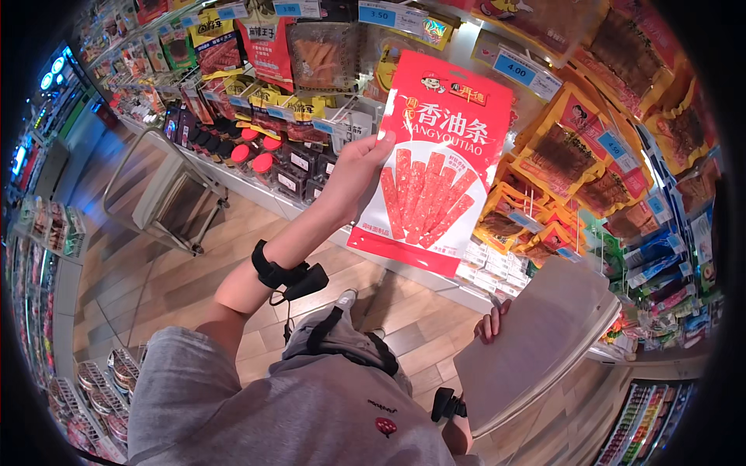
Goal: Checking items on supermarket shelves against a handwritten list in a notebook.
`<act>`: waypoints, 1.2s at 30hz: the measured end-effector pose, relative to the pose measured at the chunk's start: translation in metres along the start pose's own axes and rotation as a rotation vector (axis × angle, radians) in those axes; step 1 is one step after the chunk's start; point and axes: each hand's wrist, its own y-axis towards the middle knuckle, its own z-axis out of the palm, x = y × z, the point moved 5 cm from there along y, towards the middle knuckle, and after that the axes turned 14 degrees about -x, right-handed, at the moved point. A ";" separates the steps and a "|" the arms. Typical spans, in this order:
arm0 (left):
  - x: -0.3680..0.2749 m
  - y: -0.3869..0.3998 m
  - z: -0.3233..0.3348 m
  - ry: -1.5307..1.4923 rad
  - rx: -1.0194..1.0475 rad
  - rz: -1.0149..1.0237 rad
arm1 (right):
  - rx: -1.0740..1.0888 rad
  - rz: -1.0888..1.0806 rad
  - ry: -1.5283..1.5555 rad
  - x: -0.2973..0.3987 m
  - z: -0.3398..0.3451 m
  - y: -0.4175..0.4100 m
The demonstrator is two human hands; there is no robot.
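My left hand (pixel 362 169) grips the left edge of a red and white snack bag (pixel 430 175), with the thumb on its front. The bag is upright, facing me, and shows a picture of reddish seasoned strips. It bears writing and has a hang hole at its top. On the right, my right hand (pixel 492 323) holds a large greyish folder or stack of sheets (pixel 533 343) against the forearm. Only its fingertips show past the folder's edge; the palm is hidden. A thin pen-like thing (pixel 496 302) seems to stick out by those fingers, too small to be sure.
Snack packets (pixel 562 140) hang on hooks with price tags (pixel 518 70) ahead and right. Red-lidded jars (pixel 262 163) stand on a low shelf. A wheeled cart or step stool (pixel 169 204) is on the wood-look floor (pixel 245 209) at left. Stocked racks (pixel 99 390) line the left.
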 end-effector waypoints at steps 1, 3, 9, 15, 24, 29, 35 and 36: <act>0.001 -0.002 0.008 -0.060 0.077 -0.059 | 0.002 -0.007 -0.006 0.002 0.001 -0.002; 0.009 -0.002 0.018 -0.234 0.131 -0.142 | 0.001 -0.020 -0.010 0.004 0.002 -0.007; 0.006 -0.008 0.047 -0.998 0.875 -0.309 | 0.094 0.024 -0.027 0.007 0.010 -0.007; 0.000 -0.015 0.072 -1.095 1.081 -0.330 | -0.033 0.068 -0.123 0.007 0.012 -0.009; -0.002 -0.014 0.091 -1.057 1.433 -0.240 | -0.042 0.098 -0.141 0.004 0.017 0.005; 0.006 -0.006 0.098 -1.042 1.549 -0.203 | 0.074 0.107 -0.094 0.002 0.017 0.007; 0.008 -0.003 0.098 -1.056 1.484 -0.186 | 0.098 0.128 -0.098 -0.002 0.020 0.016; 0.008 -0.003 0.100 -1.071 1.448 -0.193 | 0.088 0.123 -0.101 0.000 0.019 0.016</act>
